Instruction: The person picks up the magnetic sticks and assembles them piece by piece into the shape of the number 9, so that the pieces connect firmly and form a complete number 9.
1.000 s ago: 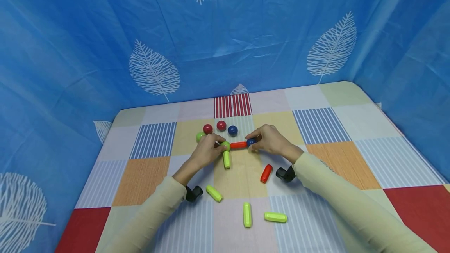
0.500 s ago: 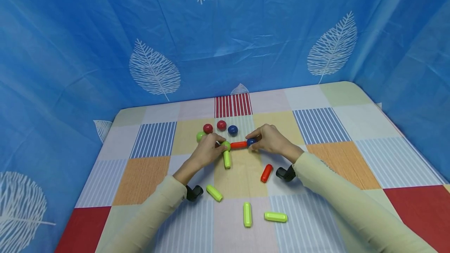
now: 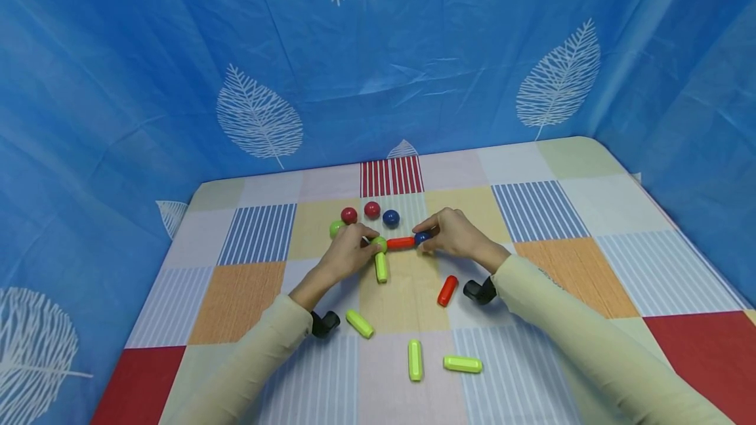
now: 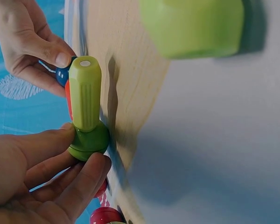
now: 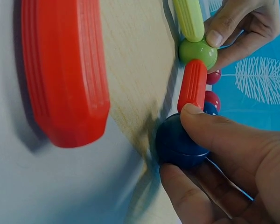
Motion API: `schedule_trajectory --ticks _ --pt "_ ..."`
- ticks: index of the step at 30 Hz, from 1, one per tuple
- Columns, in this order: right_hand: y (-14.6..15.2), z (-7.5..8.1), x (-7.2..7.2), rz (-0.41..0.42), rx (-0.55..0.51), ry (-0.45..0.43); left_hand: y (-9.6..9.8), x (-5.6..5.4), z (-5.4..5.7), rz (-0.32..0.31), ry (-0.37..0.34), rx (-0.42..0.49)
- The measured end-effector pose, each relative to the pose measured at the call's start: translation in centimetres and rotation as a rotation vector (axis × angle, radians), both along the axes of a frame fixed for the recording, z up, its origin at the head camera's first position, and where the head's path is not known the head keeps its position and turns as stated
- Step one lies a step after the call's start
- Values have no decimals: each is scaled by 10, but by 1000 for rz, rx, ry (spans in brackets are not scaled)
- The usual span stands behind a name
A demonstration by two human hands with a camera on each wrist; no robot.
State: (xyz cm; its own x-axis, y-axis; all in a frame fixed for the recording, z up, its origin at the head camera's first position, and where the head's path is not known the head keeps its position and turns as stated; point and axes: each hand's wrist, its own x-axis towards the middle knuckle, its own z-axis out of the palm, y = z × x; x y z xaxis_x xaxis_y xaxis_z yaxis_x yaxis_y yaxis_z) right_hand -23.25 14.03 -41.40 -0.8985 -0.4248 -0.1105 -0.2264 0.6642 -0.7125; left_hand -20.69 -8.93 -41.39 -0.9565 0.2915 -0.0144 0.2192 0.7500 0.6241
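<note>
My left hand (image 3: 348,253) pinches a green ball (image 4: 89,141) between thumb and fingers. From that ball a lime-green ribbed rod (image 3: 380,268) points toward me, and a red ribbed rod (image 5: 193,84) runs right. At the red rod's other end sits a dark blue ball (image 5: 178,142), which my right hand (image 3: 455,236) grips with thumb and fingertips. In the right wrist view the red rod joins both balls in one line. The lime rod's free end shows a pale round spot in the left wrist view.
Behind the hands lie two red balls (image 3: 372,210), a blue ball (image 3: 391,218) and a green ball (image 3: 336,229). A loose red rod (image 3: 447,291) lies near my right wrist. Several lime-green rods (image 3: 415,360) are spread nearer me on the patchwork cloth (image 3: 236,300). A blue curtain (image 3: 378,84) hangs behind.
</note>
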Motion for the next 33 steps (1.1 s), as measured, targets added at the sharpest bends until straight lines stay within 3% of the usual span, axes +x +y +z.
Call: schedule_trajectory --ticks 13,18,22,27,33 --pt "1 -1 -1 3 -1 -5 -1 0 0 -9 -7 3" --pt "1 0 -1 5 -5 -2 -6 0 1 -40 -9 13" --pt "-1 0 -1 3 -4 -8 -17 -2 8 -54 48 76" --pt "-1 0 -2 -3 -1 -9 -37 -10 20 30 179 147" --pt "0 0 -2 -4 0 -11 -57 -18 14 134 159 131"
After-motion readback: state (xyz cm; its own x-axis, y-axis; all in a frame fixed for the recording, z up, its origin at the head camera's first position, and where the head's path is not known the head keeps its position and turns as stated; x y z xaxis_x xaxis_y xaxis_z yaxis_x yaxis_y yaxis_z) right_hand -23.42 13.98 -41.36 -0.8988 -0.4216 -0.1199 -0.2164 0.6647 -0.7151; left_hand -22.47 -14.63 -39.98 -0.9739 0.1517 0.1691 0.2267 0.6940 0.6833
